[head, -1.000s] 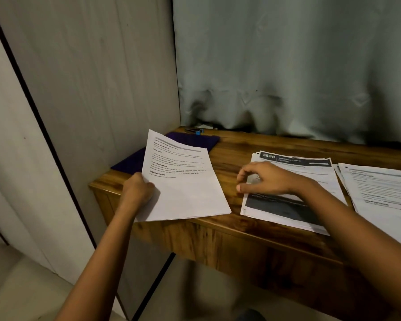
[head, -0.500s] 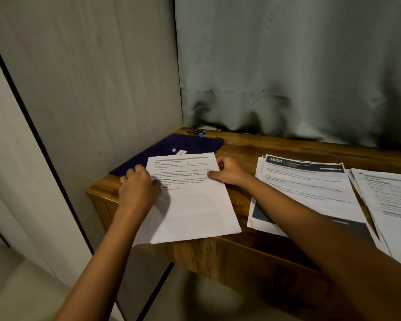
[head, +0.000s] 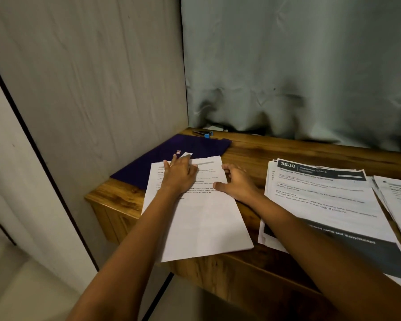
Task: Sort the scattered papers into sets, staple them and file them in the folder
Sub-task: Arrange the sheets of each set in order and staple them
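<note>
A white paper set point(head: 202, 221) lies on the wooden table point(head: 259, 147), its near end hanging over the front edge. My left hand point(head: 178, 174) lies flat on its top part, fingers stretched toward the upper left corner. My right hand point(head: 236, 181) rests at the sheet's right edge, thumb on the paper and fingers loosely bent. The dark purple folder point(head: 178, 147) lies partly under the sheet's top, against the wall. A stapler point(head: 203, 133) with a blue end sits behind the folder.
A stack of printed papers headed "3638" point(head: 320, 193) lies to the right, and another paper pile point(head: 398, 200) at the far right edge. A grey curtain point(head: 299, 66) hangs behind the table; a pale wall panel point(head: 90, 77) closes the left side.
The paper set went from held tilted in my left hand to lying flat, shifted onto the folder. My left hand moved up the sheet; my right hand left the "3638" stack for the sheet's right edge.
</note>
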Demonstrator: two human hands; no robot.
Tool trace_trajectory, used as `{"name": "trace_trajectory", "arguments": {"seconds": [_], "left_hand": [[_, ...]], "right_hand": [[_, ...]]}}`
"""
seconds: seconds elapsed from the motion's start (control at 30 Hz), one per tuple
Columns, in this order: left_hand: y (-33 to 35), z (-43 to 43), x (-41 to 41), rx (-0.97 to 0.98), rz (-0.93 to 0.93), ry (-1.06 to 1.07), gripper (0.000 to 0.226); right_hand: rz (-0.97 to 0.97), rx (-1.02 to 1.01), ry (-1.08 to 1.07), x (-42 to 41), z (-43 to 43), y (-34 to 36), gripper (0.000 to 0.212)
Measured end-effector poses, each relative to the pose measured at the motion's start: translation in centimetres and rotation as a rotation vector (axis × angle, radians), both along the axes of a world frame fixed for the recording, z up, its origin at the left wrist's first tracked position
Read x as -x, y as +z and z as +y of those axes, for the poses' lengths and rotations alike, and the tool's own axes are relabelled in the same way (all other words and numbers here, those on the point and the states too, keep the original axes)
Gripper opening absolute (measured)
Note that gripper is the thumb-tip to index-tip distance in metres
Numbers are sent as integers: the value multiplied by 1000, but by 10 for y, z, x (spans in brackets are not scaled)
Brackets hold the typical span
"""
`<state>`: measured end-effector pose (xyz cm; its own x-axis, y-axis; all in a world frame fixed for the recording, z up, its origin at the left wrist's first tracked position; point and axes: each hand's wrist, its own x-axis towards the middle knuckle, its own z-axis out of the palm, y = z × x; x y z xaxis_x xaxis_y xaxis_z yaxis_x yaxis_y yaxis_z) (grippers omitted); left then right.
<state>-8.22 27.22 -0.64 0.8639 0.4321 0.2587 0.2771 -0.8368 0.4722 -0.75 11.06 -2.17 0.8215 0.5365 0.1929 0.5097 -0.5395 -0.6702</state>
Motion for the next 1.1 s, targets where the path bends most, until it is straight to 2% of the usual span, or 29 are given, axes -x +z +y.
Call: {"name": "trace_trajectory", "arguments": {"seconds": [0.6,0.8,0.97,1.1], "left_hand": [[-13,6,-5,48,-25,-11,51],[-12,8,-4,179,-126,6,47],[-8,8,-2,261,-157,65,62],[-9,11,-3,313,-163,94,62]], "right_hand": [[130,-163,47,5,-5,8,66],[124,-182,41,5,-4,5,70],[216,-245,66,7,-7,9,62],[260,-266,93,8,-7,11,58]]}}
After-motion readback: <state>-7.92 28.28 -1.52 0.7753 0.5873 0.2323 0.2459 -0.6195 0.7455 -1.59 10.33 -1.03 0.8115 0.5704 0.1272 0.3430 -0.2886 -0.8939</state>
